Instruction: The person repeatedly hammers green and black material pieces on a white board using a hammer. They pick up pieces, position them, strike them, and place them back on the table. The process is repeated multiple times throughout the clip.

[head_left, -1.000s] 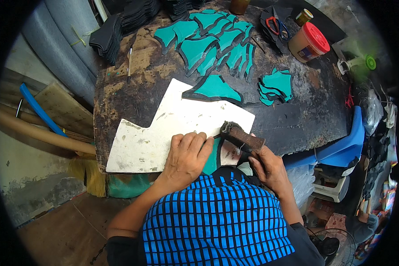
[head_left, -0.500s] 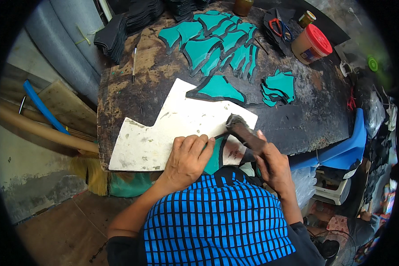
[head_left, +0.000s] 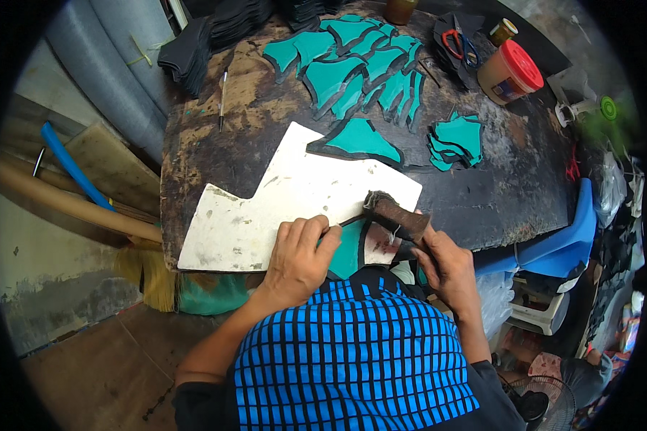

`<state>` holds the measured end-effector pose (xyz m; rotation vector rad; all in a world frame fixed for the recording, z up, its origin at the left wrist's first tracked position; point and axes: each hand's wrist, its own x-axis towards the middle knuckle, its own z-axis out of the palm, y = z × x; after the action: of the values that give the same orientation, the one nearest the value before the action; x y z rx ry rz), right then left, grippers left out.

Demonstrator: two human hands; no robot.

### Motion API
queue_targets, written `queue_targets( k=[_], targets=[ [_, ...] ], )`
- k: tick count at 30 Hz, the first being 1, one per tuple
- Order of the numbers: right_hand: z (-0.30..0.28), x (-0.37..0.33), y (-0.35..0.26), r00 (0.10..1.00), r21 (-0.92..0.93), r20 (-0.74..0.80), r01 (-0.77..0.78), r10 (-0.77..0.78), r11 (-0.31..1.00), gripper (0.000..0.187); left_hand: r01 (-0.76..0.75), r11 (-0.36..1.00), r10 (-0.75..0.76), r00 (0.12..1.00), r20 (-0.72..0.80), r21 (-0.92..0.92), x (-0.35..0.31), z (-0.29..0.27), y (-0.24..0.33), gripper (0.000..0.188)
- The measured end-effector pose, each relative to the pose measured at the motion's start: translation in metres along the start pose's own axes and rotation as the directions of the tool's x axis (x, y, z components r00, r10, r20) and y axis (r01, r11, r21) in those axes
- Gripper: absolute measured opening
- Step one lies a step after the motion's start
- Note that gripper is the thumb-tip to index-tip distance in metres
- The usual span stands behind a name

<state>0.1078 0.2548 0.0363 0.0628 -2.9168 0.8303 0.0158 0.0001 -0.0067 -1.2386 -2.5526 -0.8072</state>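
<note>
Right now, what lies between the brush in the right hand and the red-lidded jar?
In the head view, between brush and red-lidded jar: a stack of teal pieces on the dark tabletop.

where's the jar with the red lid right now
In the head view the jar with the red lid stands at the far right of the dark table, just right of the scissors and beyond the small stack of teal pieces.

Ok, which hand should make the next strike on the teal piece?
Probably the right hand: it grips the dark hammer-like tool above the teal piece, while the left hand presses that piece flat on the white board.
</note>
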Motion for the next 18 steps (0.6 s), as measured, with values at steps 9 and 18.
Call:
queue_targets(
  k=[9, 18],
  targets=[
    [0.0033, 0.0068, -0.0051, 0.994, -0.025, -0.019, 0.106, -0.107, 0.994, 0.064, -0.084, 0.994, 0.087, 0.995, -0.039, 0.068, -0.0027, 0.0026, -0.0020, 0.028],
    [0.0063, 0.0054, -0.0086, 0.995, 0.060, 0.089, 0.048, -0.053, 0.997, 0.060, -0.050, 0.999, 0.051, 0.998, -0.044, 0.016, -0.0036, 0.0023, -0.0035, 0.028]
  ],
)
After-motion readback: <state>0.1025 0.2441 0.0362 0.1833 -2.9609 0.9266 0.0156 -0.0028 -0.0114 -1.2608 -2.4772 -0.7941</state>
